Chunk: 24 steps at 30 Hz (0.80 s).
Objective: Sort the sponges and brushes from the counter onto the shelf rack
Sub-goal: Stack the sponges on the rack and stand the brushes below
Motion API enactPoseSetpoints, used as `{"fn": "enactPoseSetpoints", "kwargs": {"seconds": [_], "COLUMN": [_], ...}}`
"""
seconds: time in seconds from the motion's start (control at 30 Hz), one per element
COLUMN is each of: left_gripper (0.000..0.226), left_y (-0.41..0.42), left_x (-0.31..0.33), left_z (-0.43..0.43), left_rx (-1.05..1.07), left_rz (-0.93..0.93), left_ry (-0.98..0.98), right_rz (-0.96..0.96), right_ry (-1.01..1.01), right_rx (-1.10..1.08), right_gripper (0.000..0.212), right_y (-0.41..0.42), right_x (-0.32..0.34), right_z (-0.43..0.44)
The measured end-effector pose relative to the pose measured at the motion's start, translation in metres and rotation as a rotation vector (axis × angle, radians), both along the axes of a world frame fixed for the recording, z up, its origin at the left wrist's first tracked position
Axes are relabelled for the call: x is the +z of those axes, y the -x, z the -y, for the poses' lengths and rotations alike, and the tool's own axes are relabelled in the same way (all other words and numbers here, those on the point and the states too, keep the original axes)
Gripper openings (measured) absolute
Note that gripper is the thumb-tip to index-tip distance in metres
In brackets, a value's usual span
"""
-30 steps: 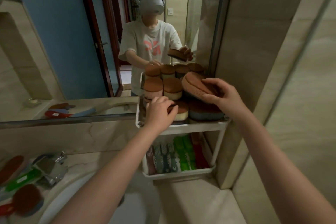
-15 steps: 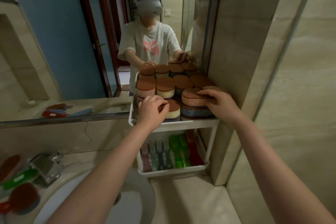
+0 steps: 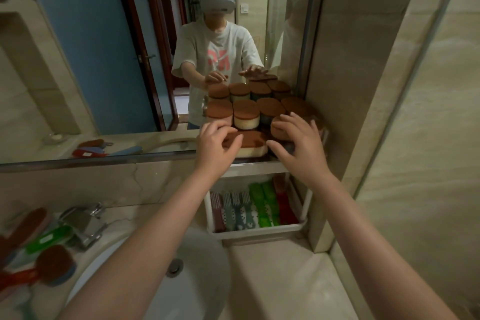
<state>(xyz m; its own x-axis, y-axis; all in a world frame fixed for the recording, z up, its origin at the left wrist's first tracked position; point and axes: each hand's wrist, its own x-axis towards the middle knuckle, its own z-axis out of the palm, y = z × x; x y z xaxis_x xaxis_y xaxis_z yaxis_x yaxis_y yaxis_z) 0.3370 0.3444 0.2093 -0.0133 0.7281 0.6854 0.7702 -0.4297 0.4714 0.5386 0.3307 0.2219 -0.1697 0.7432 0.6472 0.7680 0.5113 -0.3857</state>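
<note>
Two-handed at the top tier of the shelf rack (image 3: 259, 167). Held the left hand (image 3: 217, 145) over the near-left end of the front sponge (image 3: 253, 144), a brown-topped, pale-bodied one at the tier's front edge, fingers curled down onto it; could not tell whether gripped or merely touched. Spread the right hand (image 3: 298, 140) wide and flat across the stacked sponge (image 3: 279, 126) at the tier's front right, thumb against its side, not clenched. Behind both, filled the tier with rows of upright sponges (image 3: 246, 117), close together. Stood a row of patterned, green and red brushes (image 3: 244, 210) in the rack's bottom tier. Left more brushes (image 3: 49, 267) on the counter (image 3: 272, 280) well to the rack's left, beyond the faucet (image 3: 80, 226).
</note>
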Motion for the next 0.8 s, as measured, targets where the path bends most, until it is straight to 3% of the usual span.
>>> {"fn": "enactPoseSetpoints", "kwargs": {"seconds": [0.27,0.37,0.53,0.8], "left_gripper": [0.042,0.040,0.016,0.021], "left_y": [0.091,0.142,0.235,0.380], "left_x": [-0.009,-0.018,-0.045,-0.111], "left_z": [0.048,0.069,0.106,0.165], "left_rx": [0.019,0.072,0.197,0.369], "left_rz": [0.146,0.175,0.230,0.235], "left_ry": [0.013,0.056,0.121,0.540], "right_rz": [-0.025,-0.048,-0.109,-0.078], "right_ry": [-0.025,0.116,0.380,0.626], "right_rx": [0.238,0.306,0.423,0.532], "right_gripper": [0.030,0.027,0.024,0.018], "right_y": [0.113,0.167,0.260,0.398], "right_x": [-0.009,-0.018,-0.037,-0.090], "right_z": [0.030,0.041,0.059,0.086]}}
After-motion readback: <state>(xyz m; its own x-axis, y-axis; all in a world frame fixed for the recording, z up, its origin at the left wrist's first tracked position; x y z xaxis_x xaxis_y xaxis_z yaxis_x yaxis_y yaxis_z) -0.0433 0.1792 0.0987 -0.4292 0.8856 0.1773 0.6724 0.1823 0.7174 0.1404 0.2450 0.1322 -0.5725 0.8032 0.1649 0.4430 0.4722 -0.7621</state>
